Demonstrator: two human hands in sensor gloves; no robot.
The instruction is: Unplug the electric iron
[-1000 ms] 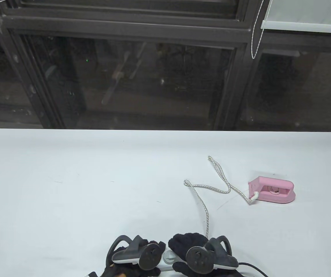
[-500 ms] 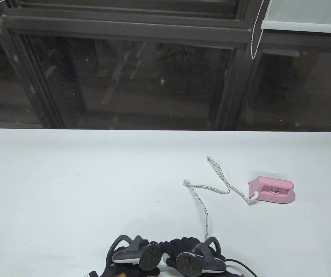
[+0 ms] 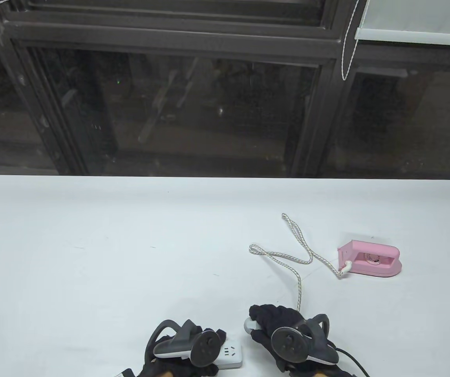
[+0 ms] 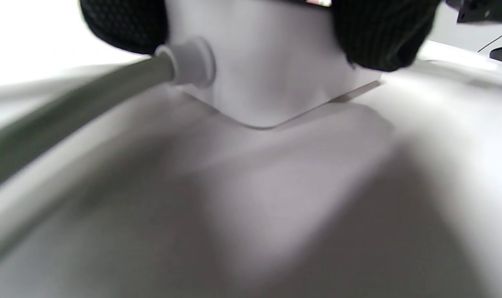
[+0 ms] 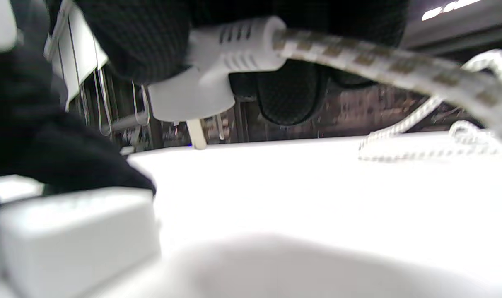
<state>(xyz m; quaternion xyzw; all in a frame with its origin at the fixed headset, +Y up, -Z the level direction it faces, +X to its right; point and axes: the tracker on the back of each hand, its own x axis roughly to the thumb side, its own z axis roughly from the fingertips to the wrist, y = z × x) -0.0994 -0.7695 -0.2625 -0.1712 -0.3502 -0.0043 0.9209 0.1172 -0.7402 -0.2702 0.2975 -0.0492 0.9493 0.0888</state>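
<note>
White table (image 3: 91, 235), smooth and matte, rounded at the far corners, backed by a dark metal-framed window (image 3: 170, 98); wide bare surface across the left and middle, with the near edge taken up by the hands.

Pink electric iron (image 3: 370, 261), glossy plastic with a rounded nose and flat base, resting on the table's right side, well apart from both hands. No readable brand or writing on it.

Braided cord (image 3: 284, 257), white with darker flecks, woven in texture, running from the back of the iron in loose loops across the table and down into the right hand.

White power strip (image 3: 231, 353), a rounded rectangular block with socket slots on its top face, at the near edge beneath the left hand (image 3: 182, 347). Gloved fingers (image 4: 379, 37) pressed on the block's sides in the left wrist view, holding it against the table. Thick grey cable (image 4: 68, 111) leaving the block through a round collar.

Right hand (image 3: 278, 328) in black knit glove, just right of the strip and apart from it, curled around the white plug (image 5: 218, 70). Ribbed strain relief and a metal prong (image 5: 197, 134) visible in the right wrist view, the prong bare and clear above the table, out of the socket.
</note>
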